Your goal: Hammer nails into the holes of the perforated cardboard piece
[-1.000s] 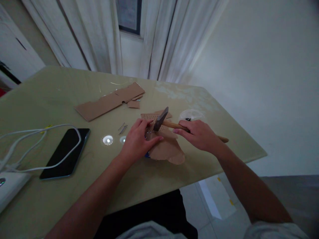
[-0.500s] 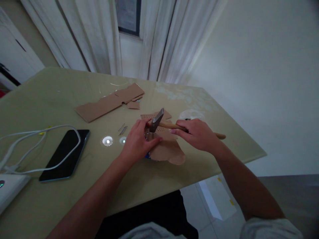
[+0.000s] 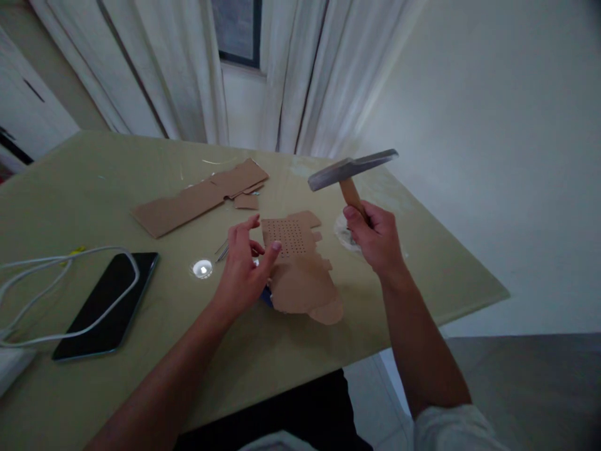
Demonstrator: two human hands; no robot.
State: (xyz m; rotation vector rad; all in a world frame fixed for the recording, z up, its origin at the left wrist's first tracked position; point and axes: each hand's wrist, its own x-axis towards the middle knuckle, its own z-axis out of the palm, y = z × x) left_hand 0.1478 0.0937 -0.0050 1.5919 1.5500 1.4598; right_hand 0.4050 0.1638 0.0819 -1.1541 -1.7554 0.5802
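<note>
My right hand is closed round the wooden handle of a hammer, its long metal head raised above the table. My left hand is at the left edge of a brown cardboard piece, fingers apart and nothing seen in them. Rows of small holes dot the upper part of this cardboard. A bit of something blue shows under its left edge, mostly hidden. Several thin nails lie just left of my left hand, partly covered by it.
Long cardboard strips lie farther back on the greenish table. At left are a black tablet and a looped white cable. A clear plastic bag sits behind my right hand. The table's right edge slants toward the wall.
My right hand has lifted the hammer up and right, away from the cardboard. My left hand has drawn back leftward and its fingers have spread, uncovering the rows of holes.
</note>
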